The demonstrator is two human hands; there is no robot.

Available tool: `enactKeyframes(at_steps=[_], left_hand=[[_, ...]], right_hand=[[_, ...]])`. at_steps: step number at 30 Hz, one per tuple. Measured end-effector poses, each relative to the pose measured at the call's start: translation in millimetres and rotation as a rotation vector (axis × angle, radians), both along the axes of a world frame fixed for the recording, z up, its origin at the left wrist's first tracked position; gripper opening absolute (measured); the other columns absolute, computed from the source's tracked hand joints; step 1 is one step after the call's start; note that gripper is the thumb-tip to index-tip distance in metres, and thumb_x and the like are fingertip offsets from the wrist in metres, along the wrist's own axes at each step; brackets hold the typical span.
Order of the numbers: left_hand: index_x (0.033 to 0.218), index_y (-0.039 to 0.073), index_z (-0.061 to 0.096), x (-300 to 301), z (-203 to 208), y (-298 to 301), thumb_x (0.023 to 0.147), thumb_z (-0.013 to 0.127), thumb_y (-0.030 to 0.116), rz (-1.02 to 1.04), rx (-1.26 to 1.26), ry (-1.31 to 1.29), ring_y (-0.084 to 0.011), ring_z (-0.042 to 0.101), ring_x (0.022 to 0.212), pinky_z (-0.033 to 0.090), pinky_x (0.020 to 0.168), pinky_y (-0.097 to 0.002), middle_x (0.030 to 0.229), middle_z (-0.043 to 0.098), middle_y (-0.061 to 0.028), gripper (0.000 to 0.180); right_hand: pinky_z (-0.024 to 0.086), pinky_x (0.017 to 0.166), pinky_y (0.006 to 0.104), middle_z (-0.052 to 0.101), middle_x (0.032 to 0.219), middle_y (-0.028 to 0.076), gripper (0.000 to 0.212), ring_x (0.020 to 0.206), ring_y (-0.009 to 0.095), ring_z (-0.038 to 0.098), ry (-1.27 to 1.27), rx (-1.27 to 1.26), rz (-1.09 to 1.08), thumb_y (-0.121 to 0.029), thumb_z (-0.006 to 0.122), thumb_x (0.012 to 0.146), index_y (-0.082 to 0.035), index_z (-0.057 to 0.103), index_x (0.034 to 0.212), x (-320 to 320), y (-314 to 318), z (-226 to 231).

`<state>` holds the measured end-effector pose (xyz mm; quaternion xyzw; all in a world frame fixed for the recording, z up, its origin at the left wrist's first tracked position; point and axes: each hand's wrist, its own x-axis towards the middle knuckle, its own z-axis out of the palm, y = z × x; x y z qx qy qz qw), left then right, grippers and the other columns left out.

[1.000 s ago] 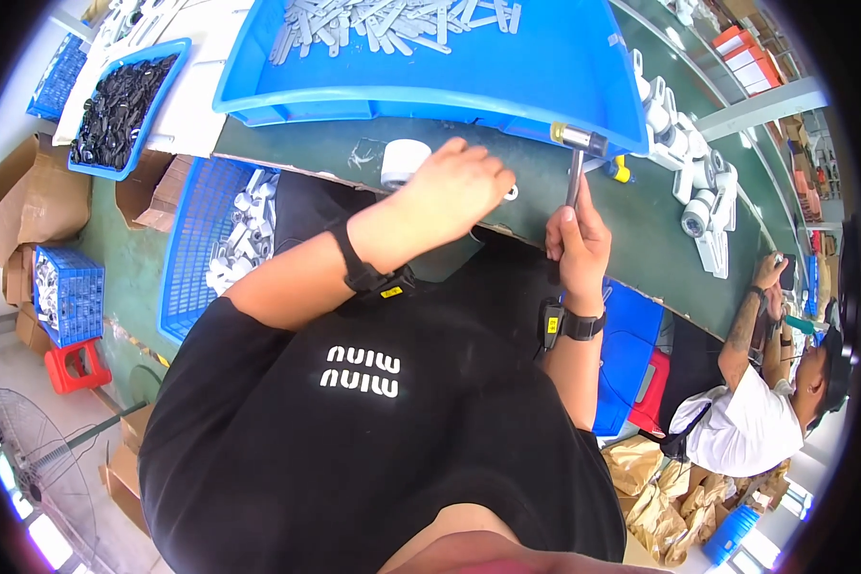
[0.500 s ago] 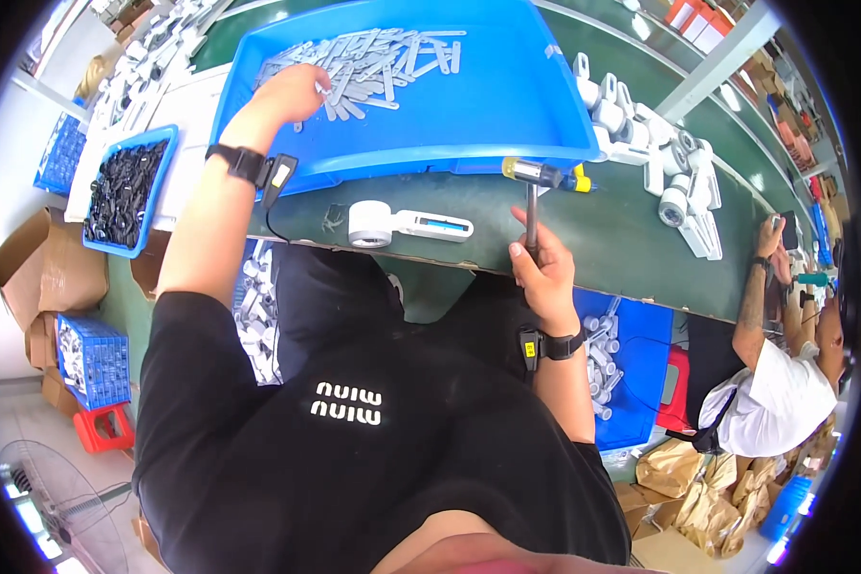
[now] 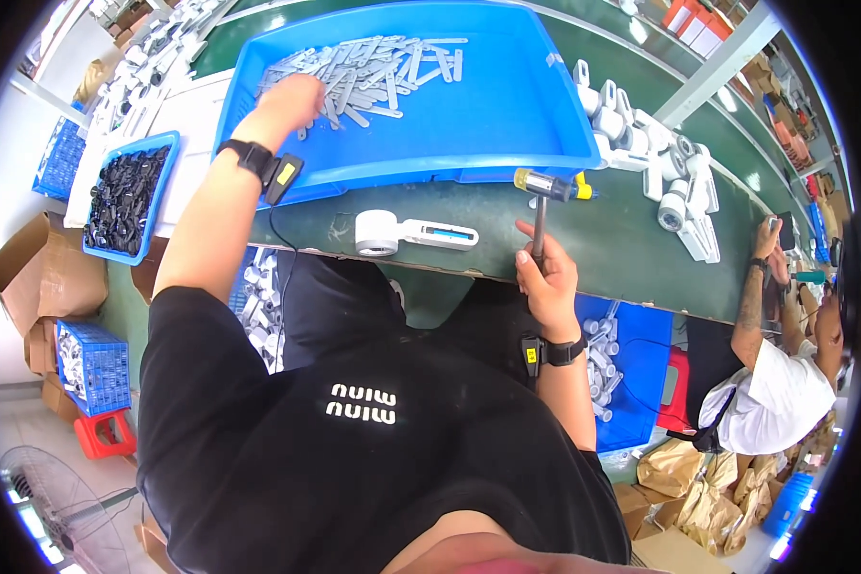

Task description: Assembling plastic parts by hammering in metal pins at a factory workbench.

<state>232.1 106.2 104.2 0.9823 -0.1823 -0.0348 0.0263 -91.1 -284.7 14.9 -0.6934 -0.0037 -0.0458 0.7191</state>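
My left hand [image 3: 295, 102] is in the large blue bin [image 3: 507, 134], at the left end of a heap of flat grey plastic strips [image 3: 378, 77]. Its fingers are curled and partly hidden, and I cannot make out what they hold. My right hand [image 3: 549, 279] grips the shaft of a small hammer [image 3: 542, 187], its head up, with a yellowish face and a dark face. Between my hands, near the table's front edge, lies a white handheld device [image 3: 377, 232] with a round head and an open slot in its handle showing a blue part inside.
A blue tray of black parts [image 3: 124, 196] stands at left. White devices [image 3: 679, 187] are piled right of the bin, with a yellow-capped item [image 3: 584, 187] by its corner. A blue container [image 3: 631, 383] of white parts sits below the table. At right, a person [image 3: 770, 402] works.
My left hand has shifted slightly, its fingers turned down into the strips. The right hand and hammer have moved a little right and down in the picture; the device also appears slightly shifted.
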Motion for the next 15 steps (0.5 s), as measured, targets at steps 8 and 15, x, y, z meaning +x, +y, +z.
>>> enactKeyframes(at_steps=[8, 15], left_hand=[[0.107, 0.001, 0.075, -145, 57, -41, 0.097, 0.074, 0.01, -0.335, -0.515, -0.07, -0.03, 0.074, 0.084, 0.056, 0.076, -0.0397, 0.098, 0.077, -0.0155, 0.014], [0.109, 0.0, 0.075, -225, -2, -92, 0.098, 0.072, 0.004, -0.454, -0.978, 0.106, -0.0329, 0.07, 0.084, 0.054, 0.076, -0.0379, 0.092, 0.073, -0.0144, 0.012]], right_hand=[[0.039, 0.048, 0.0205, 0.07, 0.08, 0.0, 0.022, 0.053, 0.003, 0.051, 0.144, 0.011, -0.098, -0.01, 0.07, 0.105, 0.0, 0.072, 0.125, 9, 7, 7], [0.037, 0.045, 0.0196, 0.076, 0.084, 0.004, 0.021, 0.051, 0.001, 0.05, 0.129, 0.157, -0.009, -0.014, 0.074, 0.104, 0.0, 0.073, 0.12, 19, 70, 61]])
